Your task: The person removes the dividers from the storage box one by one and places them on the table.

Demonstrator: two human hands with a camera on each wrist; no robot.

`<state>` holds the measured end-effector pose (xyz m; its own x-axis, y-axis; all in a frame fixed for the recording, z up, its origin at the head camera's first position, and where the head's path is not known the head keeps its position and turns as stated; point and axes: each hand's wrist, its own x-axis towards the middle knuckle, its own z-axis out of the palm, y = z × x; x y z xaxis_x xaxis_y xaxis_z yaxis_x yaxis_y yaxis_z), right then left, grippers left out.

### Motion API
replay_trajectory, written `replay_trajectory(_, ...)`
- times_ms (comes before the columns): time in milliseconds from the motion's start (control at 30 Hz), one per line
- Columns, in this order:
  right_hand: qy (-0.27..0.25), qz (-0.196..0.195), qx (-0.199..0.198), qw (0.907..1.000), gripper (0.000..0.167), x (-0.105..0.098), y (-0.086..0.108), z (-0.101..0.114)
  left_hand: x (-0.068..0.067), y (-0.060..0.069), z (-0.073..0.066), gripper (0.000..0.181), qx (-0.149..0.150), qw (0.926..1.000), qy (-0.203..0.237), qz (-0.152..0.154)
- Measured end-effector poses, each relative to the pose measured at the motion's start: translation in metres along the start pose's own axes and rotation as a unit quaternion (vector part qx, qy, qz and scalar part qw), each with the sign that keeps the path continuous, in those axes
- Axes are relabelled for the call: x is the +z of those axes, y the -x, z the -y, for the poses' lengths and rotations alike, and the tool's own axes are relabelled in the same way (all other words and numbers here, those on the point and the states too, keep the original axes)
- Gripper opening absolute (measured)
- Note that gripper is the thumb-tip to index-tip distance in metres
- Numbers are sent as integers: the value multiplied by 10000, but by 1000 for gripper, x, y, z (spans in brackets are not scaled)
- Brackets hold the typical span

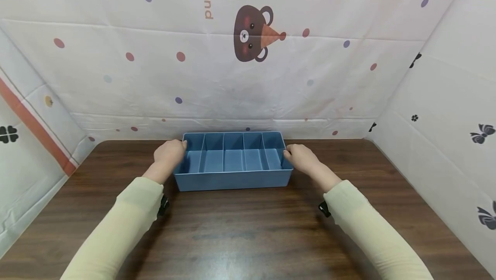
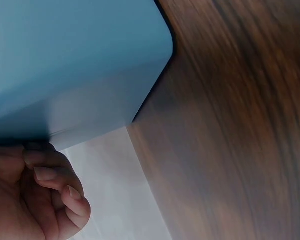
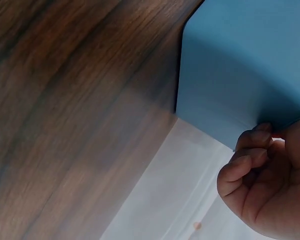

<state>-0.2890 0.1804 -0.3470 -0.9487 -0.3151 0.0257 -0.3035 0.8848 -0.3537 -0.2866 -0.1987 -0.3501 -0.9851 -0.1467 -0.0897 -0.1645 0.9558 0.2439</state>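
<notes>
The blue, rectangular, divided plastic box (image 1: 232,181) I grip looks smooth and matt. Beneath it, the dark brown wood-grain tabletop (image 1: 228,245) is streaked, with a glossy sheen on the near side. The white printed sheet (image 1: 217,82) on the far side looks thin and creased; my pale green cloth sleeves (image 1: 116,232) look matt.

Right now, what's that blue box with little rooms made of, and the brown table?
The five-compartment blue organizer box looks like smooth, matte plastic, probably: even color, thin dividers, rounded corners. The brown tabletop has streaky grain and a soft shine, so wood or maybe a printed wood-look covering.
</notes>
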Motion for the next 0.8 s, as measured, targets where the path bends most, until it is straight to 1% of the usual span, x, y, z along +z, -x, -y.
replay_trajectory(100,-36,22,-19,10000,38,-2,2,-2,1,0,-3,56,34,10000,1,-21)
replay_trajectory(233,-66,47,140,9999,37,-4,2,-4,2,0,-7,57,85,9999,-13,-55)
replay_trajectory(400,63,36,304,9995,37,-4,2,-8,4,0,-11,58,86,9999,50,18)
replay_trajectory(667,43,92,310,9995,37,-6,1,-14,6,-1,-17,57,-93,9999,79,67)
replay_trajectory(800,60,113,398,9991,34,-7,1,-18,7,-2,-20,54,-69,9999,36,82)
